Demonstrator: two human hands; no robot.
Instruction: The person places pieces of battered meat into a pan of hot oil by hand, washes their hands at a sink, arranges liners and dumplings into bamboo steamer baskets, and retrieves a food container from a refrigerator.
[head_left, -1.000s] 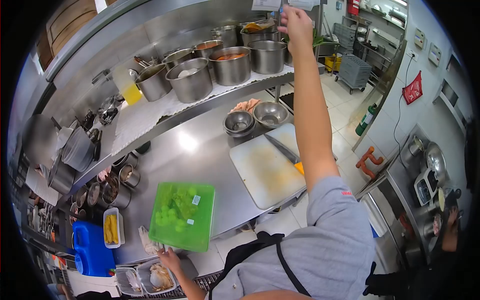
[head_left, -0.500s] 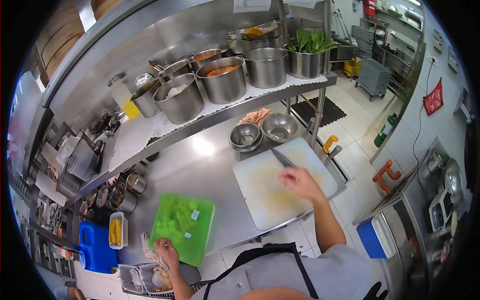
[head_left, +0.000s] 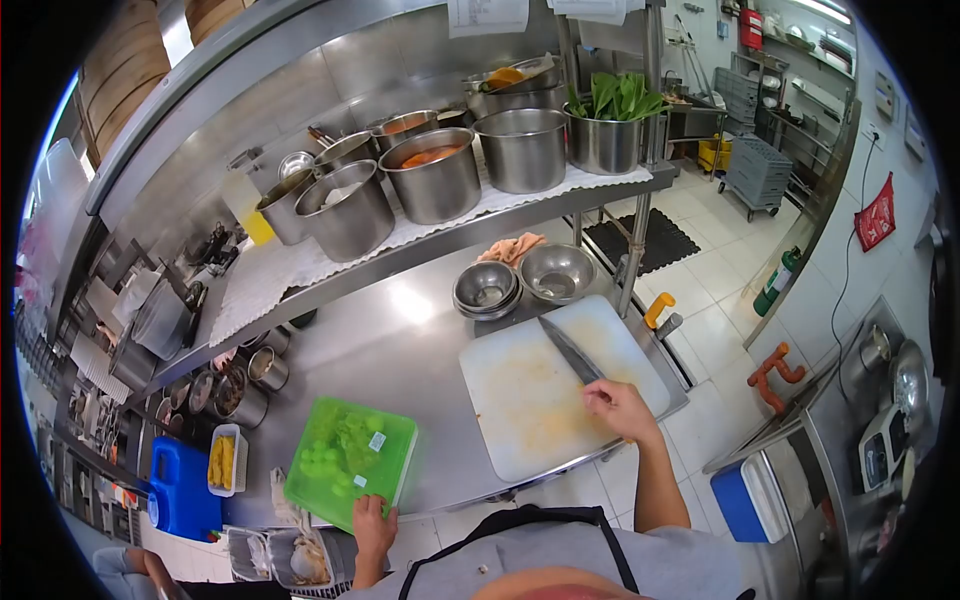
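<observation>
My left hand (head_left: 374, 522) lies at the front edge of a container with a green lid (head_left: 345, 455), its fingers on the lid's corner. Leafy and round shapes show through the lid, which bears two small white labels. Over the white cutting board (head_left: 530, 400), my right hand (head_left: 618, 408) is at the handle end of a large knife (head_left: 572, 350). Its fingers are curled together, and the knife's handle is hidden beneath them. The blade lies on the board and points toward the steel bowls (head_left: 487, 287).
Steel pots (head_left: 430, 175) line the raised shelf, one holding green leaves (head_left: 617, 97). A wide bowl (head_left: 557, 273) stands behind the board. At the left are a blue jug (head_left: 185, 490) and a tub of yellow food (head_left: 226, 460). Another person's arm (head_left: 158, 572) shows at lower left.
My right hand has come down from the hanging papers to the knife on the board. My left hand has moved right along the green container's front edge, and the container has turned slightly.
</observation>
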